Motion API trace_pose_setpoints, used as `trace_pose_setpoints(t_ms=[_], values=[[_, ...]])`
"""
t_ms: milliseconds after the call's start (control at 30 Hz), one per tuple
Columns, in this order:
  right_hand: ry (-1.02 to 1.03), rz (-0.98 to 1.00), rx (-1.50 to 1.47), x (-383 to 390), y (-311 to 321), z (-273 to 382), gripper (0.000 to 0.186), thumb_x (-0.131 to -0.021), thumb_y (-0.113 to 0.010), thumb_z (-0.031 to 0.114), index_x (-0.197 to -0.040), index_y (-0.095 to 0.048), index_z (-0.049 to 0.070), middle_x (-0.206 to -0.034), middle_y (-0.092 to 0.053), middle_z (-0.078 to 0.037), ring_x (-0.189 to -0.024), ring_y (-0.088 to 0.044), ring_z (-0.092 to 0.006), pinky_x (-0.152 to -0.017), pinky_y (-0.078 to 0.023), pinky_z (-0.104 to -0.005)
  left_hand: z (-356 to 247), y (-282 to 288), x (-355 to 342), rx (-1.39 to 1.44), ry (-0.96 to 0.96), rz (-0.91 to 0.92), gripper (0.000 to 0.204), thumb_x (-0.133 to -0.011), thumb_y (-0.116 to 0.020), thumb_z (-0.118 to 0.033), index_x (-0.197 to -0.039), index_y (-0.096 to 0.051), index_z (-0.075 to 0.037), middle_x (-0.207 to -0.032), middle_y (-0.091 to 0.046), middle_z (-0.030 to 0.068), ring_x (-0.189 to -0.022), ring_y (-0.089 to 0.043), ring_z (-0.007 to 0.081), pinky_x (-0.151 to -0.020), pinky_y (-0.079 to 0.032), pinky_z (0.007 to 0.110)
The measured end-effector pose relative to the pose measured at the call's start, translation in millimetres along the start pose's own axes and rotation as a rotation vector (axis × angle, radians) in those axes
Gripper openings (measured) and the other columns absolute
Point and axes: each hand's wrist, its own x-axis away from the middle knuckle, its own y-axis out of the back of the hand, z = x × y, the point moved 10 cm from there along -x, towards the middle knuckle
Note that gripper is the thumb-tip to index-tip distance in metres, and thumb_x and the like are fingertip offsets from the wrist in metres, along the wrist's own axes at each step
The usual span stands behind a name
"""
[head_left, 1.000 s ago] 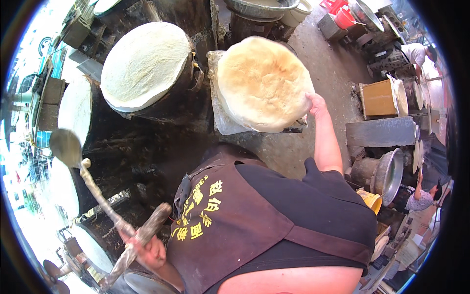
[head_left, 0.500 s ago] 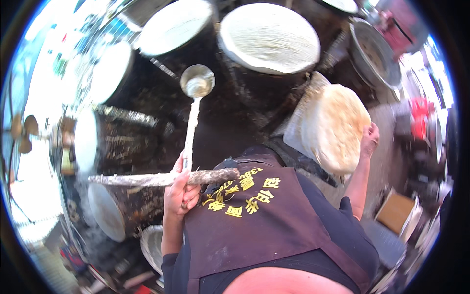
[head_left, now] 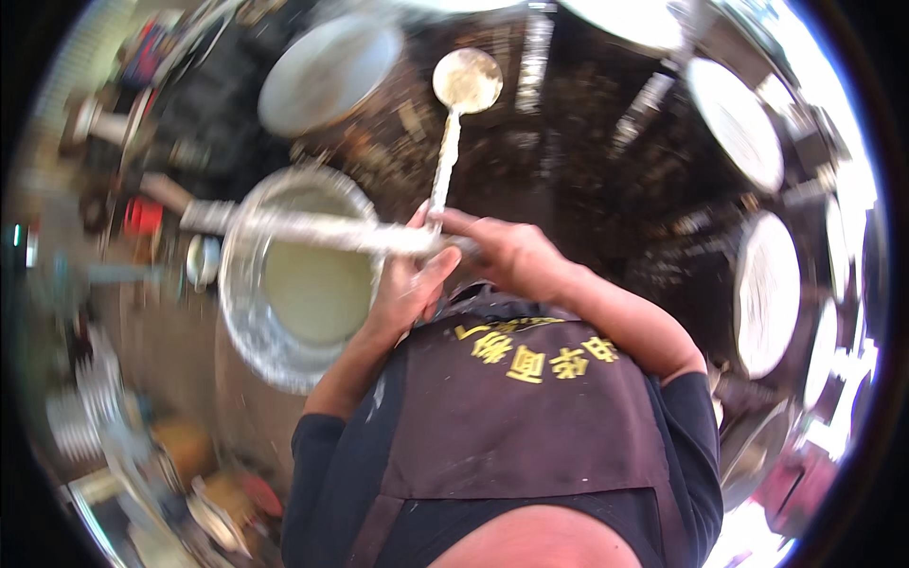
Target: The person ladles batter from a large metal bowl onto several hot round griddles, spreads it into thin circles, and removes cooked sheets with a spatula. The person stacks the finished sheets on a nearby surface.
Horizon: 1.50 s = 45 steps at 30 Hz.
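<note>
My left hand (head_left: 409, 289) is closed around a pale, coated wooden stick (head_left: 327, 230) and the handle of a ladle (head_left: 468, 81). The stick lies crosswise, its left part above a large bucket (head_left: 248, 327) of cloudy, pale liquid (head_left: 319, 289). Away from my body points the ladle, its round bowl farthest off and its handle crusted white. My right hand (head_left: 525, 260) comes across from the right, its fingers at the ladle handle and the stick's near end. Blur and overlap hide whether those fingers grip anything.
A grey, round-topped vat (head_left: 331, 76) stands beyond the bucket. More dark vats with white tops, one with a wrinkled surface (head_left: 767, 293), curve around the right side. Assorted containers and a red object (head_left: 143, 216) crowd the left. A metal basin (head_left: 757, 440) is at lower right.
My view has swung left, bringing the bucket beside me. My right hand has left the dough-like slab and come over to my left hand, which keeps the stick and ladle.
</note>
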Motion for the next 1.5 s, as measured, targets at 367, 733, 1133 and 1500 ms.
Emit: trace_pose_setpoints(t_ms=[367, 733, 1133, 1500], values=[[-0.264, 0.151, -0.181, -68.8, -95.0, -50.8, 0.045, -0.082, -0.062, 0.006, -0.125, -0.054, 0.003, -0.091, -0.065, -0.022, -0.085, -0.066, -0.0337, -0.077, -0.05, -0.0353, 232.9, 327.7, 151.6, -0.734, 0.601, -0.706, 0.059, -0.088, -0.057, -0.01, -0.143, -0.036, -0.005, -0.097, -0.063, 0.0213, -0.08, -0.062, 0.0276, -0.071, -0.05, 0.036], [-0.483, 0.122, -0.259, -78.3, -136.1, -52.2, 0.047, -0.087, -0.06, 0.007, -0.133, -0.052, 0.01, -0.073, -0.06, -0.008, -0.057, -0.052, -0.0115, -0.06, -0.046, -0.0276, 267.5, 343.1, 198.4, -0.82, 0.555, -0.377, 0.061, -0.089, -0.056, -0.012, -0.146, -0.033, -0.019, -0.086, -0.064, 0.0268, -0.078, -0.064, 0.0424, -0.071, -0.049, 0.046], [-0.516, 0.112, -0.212, -51.7, -145.2, -38.9, 0.046, -0.087, -0.061, 0.005, -0.133, -0.054, 0.011, -0.071, -0.06, -0.006, -0.056, -0.051, -0.0096, -0.056, -0.046, -0.0274, 291.6, 375.4, 122.8, -1.221, 0.29, -0.072, 0.065, -0.089, -0.052, -0.006, -0.148, -0.027, -0.019, -0.065, -0.057, 0.0148, -0.054, -0.055, 0.0329, -0.051, -0.046, 0.041], [-0.663, 0.149, -0.425, -5.0, -111.1, -123.8, 0.048, -0.089, -0.055, 0.007, -0.137, -0.051, 0.011, -0.07, -0.061, 0.0, -0.053, -0.051, -0.0041, -0.046, -0.044, -0.0204, 228.5, 189.4, 199.0, 1.353, 0.668, -0.258, 0.046, -0.102, -0.041, -0.02, -0.145, -0.03, -0.029, -0.06, -0.033, -0.0057, -0.04, -0.03, -0.0001, -0.03, -0.024, 0.014]])
